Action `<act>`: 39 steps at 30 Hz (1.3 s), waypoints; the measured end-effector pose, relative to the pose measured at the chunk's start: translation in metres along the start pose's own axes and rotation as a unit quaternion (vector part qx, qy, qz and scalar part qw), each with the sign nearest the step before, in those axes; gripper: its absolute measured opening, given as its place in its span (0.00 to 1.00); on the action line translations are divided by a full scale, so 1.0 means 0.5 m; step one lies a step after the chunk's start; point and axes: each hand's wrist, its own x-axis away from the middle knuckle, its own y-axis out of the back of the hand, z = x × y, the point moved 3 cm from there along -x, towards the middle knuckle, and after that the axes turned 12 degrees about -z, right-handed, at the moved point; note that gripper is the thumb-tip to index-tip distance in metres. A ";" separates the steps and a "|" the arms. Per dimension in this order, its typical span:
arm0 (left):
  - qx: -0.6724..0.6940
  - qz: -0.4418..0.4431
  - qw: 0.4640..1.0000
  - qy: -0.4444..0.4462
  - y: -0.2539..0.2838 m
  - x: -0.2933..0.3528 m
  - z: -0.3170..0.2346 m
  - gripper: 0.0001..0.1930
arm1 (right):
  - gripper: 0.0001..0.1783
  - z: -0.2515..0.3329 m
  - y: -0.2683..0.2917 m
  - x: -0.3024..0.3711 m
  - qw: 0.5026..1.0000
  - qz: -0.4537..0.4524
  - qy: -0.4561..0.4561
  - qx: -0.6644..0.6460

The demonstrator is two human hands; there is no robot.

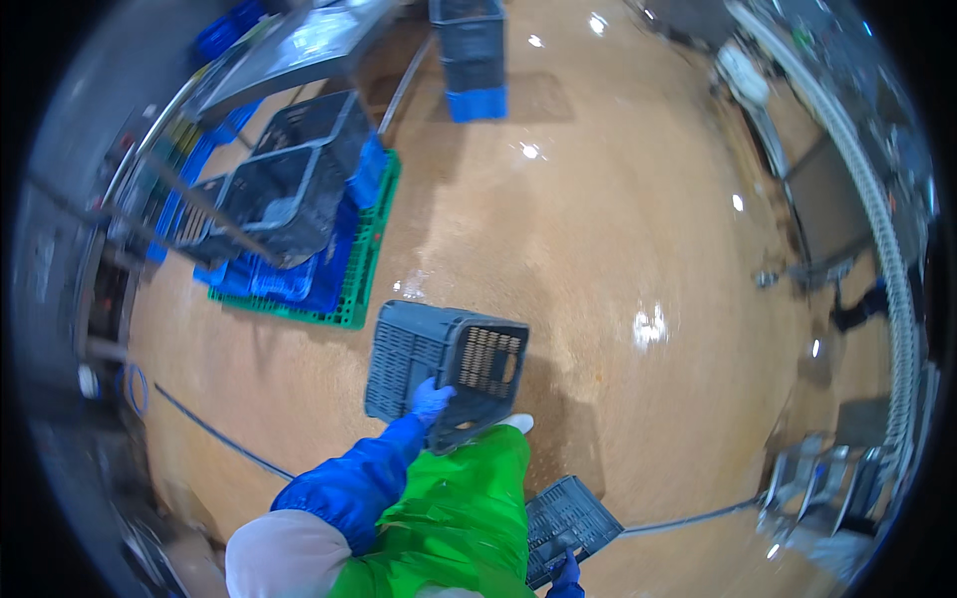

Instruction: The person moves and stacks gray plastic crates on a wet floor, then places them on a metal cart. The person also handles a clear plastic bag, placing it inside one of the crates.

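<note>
My left hand (431, 401), in a blue glove, is closed on the rim of a grey slatted plastic crate (399, 359). The crate is tipped so that its open side faces right, in front of my green apron (459, 498). Low in the view, to the right of the apron, a second grey crate (573, 518) is held at my side. My right hand (566, 576), also blue-gloved, grips its near edge; the fingers are partly cut off by the lower rim of the picture. One white boot (518, 423) shows beside the first crate.
Grey crates (284, 199) over blue ones stand on a green pallet (367, 269) at left, beside a steel table (299, 45). Another crate stack (471, 60) is at the far end. Machinery with a ribbed conveyor (867, 189) lines the right. A floor channel (688, 516) crosses the wet floor.
</note>
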 end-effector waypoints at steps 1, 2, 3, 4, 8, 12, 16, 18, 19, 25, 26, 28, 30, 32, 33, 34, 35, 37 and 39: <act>-0.004 -0.061 0.997 -0.057 0.101 0.000 0.047 0.17 | 0.13 0.037 -0.018 -0.012 0.998 0.056 -0.003 0.037; -0.010 -0.128 0.986 -0.108 0.196 -0.004 0.103 0.16 | 0.13 0.070 -0.055 -0.059 0.991 0.110 -0.007 0.080; 0.047 -0.132 0.989 -0.056 0.269 0.030 0.112 0.14 | 0.13 0.097 -0.052 -0.060 0.983 0.144 -0.013 0.112; 0.103 -0.136 0.985 -0.005 0.346 0.063 0.116 0.13 | 0.15 0.132 -0.051 -0.063 0.977 0.113 0.056 0.174; 0.221 -0.262 0.939 0.036 0.570 0.215 0.222 0.13 | 0.19 0.207 -0.131 0.006 0.914 0.055 0.201 0.349; 0.252 -0.431 0.851 0.165 0.762 0.452 0.423 0.15 | 0.18 0.211 -0.343 0.009 0.849 0.124 0.158 0.488; 0.397 -0.533 0.730 0.158 0.785 0.560 0.700 0.16 | 0.19 0.143 -0.515 0.139 0.742 0.153 0.196 0.623; 0.460 -0.558 0.683 0.101 0.776 0.600 0.833 0.16 | 0.20 0.104 -0.590 0.201 0.667 0.079 0.280 0.686; 0.477 -0.572 0.646 0.167 0.786 0.627 0.871 0.15 | 0.17 0.072 -0.616 0.245 0.675 0.163 0.272 0.666; 0.593 -0.567 0.434 0.372 0.800 0.799 1.072 0.12 | 0.24 -0.124 -0.844 0.448 0.509 0.182 0.377 0.752; 0.604 -0.569 0.416 0.373 0.796 0.848 1.109 0.12 | 0.24 -0.175 -0.891 0.472 0.482 0.185 0.381 0.767; 0.602 -0.600 0.359 0.386 0.744 0.968 1.151 0.12 | 0.23 -0.276 -0.974 0.529 0.445 0.166 0.380 0.794; 0.579 -0.657 0.290 0.386 0.725 1.050 1.142 0.12 | 0.22 -0.377 -1.046 0.578 0.406 0.136 0.412 0.805; 0.554 -0.698 0.220 0.396 0.705 1.124 1.096 0.12 | 0.21 -0.442 -1.106 0.603 0.379 0.138 0.404 0.821; 0.547 -0.714 0.177 0.401 0.688 1.160 1.070 0.12 | 0.21 -0.496 -1.143 0.620 0.361 0.144 0.402 0.829; 0.551 -0.718 0.142 0.401 0.690 1.157 1.047 0.12 | 0.23 -0.562 -1.184 0.653 0.337 0.162 0.421 0.826; 0.549 -0.723 0.114 0.403 0.701 1.159 1.030 0.12 | 0.24 -0.610 -1.209 0.674 0.315 0.174 0.437 0.824; 0.553 -0.720 0.065 0.415 0.698 1.145 0.988 0.12 | 0.35 -0.656 -1.313 0.637 0.095 0.194 0.544 0.811; 0.572 -0.710 -0.034 0.408 0.576 1.108 0.918 0.12 | 0.37 -0.715 -1.447 0.634 -0.187 0.270 0.570 0.754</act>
